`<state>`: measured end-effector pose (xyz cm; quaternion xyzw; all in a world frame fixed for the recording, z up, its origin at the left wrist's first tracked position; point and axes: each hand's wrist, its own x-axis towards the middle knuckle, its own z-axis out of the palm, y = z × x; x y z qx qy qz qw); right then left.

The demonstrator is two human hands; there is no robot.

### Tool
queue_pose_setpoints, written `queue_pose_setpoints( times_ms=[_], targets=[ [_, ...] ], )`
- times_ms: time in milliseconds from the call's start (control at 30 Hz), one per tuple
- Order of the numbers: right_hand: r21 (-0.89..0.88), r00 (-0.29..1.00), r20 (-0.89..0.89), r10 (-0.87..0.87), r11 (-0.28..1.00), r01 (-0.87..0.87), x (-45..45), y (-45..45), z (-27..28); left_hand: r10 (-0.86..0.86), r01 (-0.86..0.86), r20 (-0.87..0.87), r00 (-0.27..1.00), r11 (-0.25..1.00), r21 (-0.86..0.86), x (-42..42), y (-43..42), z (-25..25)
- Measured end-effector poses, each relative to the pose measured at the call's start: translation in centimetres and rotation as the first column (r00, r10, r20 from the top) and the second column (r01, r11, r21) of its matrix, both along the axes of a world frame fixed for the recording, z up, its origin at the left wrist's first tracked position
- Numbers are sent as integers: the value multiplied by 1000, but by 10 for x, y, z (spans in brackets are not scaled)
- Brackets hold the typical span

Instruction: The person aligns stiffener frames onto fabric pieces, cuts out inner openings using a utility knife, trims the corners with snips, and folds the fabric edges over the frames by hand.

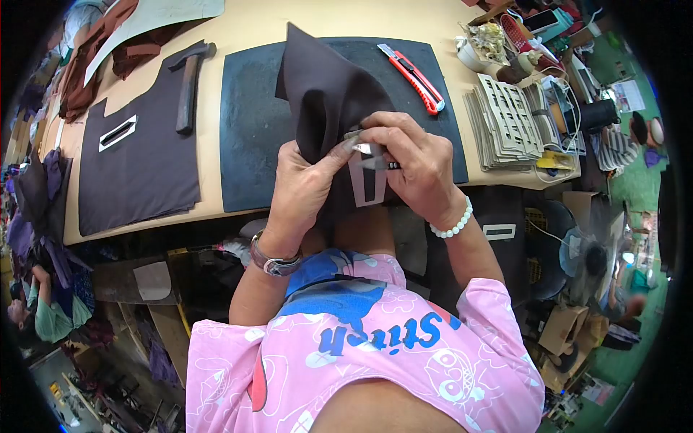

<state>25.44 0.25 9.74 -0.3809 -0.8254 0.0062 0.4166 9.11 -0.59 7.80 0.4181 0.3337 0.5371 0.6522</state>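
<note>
My left hand pinches a dark brown piece of fabric, which is folded up and bunched above the front of the table. A pale rectangular frame with a dark slot shows on the fabric below my fingers. My right hand is closed close beside the left thumb, at the upper end of that frame. Between its fingers is a small shiny metal tool with a dark end; its exact kind is partly hidden and blurred. Both hands meet at the fabric.
Under the fabric lies a dark cutting mat with a red utility knife. To the left are a hammer and stacked dark fabric panels. Stacked pale slotted cards and a white cup of scraps stand right.
</note>
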Motion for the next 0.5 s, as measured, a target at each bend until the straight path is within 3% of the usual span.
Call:
queue_pose_setpoints(
  times_ms=[100,133,233,367,400,500],
  targets=[
    [-164,995,-101,3,986,-19,0,3,5,-42,44,37,998,998,-55,-3,2,4],
    [-225,977,-211,29,971,-78,-2,6,4,-58,63,61,996,994,-85,-3,2,6],
    [-547,900,-422,-107,822,-159,-8,5,11,-105,121,120,987,983,-138,-8,3,7],
    [-650,721,-651,-237,665,-368,-18,16,5,-74,92,90,993,972,-216,-11,3,7],
    [-676,737,-629,-247,642,-362,-16,19,0,-58,68,49,997,971,-231,-13,4,3],
    [-636,587,-719,-371,692,-342,-7,24,-11,-62,76,79,995,978,-194,-19,7,14]
  ],
)
